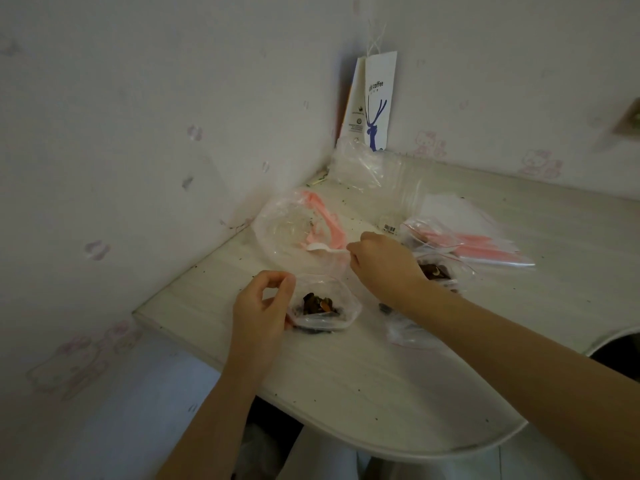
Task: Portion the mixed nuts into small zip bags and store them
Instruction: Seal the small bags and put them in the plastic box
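A small clear zip bag (pixel 323 308) holding dark mixed nuts lies open-mouthed on the pale table (pixel 346 375). My left hand (pixel 263 306) pinches its left rim, keeping the mouth spread. My right hand (pixel 384 265) grips the handle of a white plastic spoon (pixel 320 247), whose bowl reaches over the large clear bag with a pink strip (pixel 294 230); that bag looks almost empty apart from crumbs. A second small bag with nuts (pixel 438 271) lies just behind my right wrist, partly hidden.
A stack of unused zip bags with pink strips (pixel 478 244) lies at the right. Crumpled clear plastic (pixel 360 164) and a white paper coffee bag (pixel 375 98) stand in the wall corner. Another flat small bag (pixel 405 332) lies under my right forearm. Crumbs dot the table.
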